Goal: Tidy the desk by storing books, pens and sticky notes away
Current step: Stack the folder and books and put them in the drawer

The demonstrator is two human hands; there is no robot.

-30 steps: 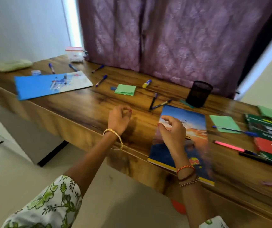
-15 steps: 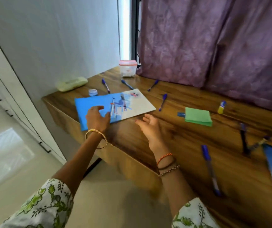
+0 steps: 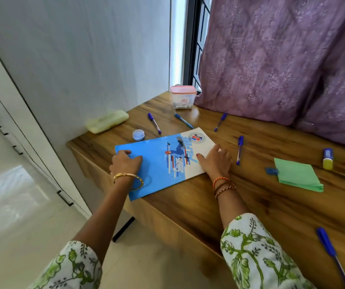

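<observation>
both hands are on the blue book (image 3: 163, 165), which lies flat at the left end of the wooden table (image 3: 250, 205), one corner hanging over the near edge. the left hand (image 3: 125, 163) rests on the book's left part, its fingers curled with the tips at the far left edge; whether they grip that edge cannot be told. the right hand (image 3: 216, 161) lies on the book's white right end, fingers nearly straight and pressed flat. blue pens (image 3: 239, 150) are scattered beyond and to the right of the book, and one more (image 3: 326, 245) lies near the right edge of the view. a green sticky-note pad (image 3: 296, 177) sits well to the right, a small glue stick (image 3: 327, 156) just beyond it.
</observation>
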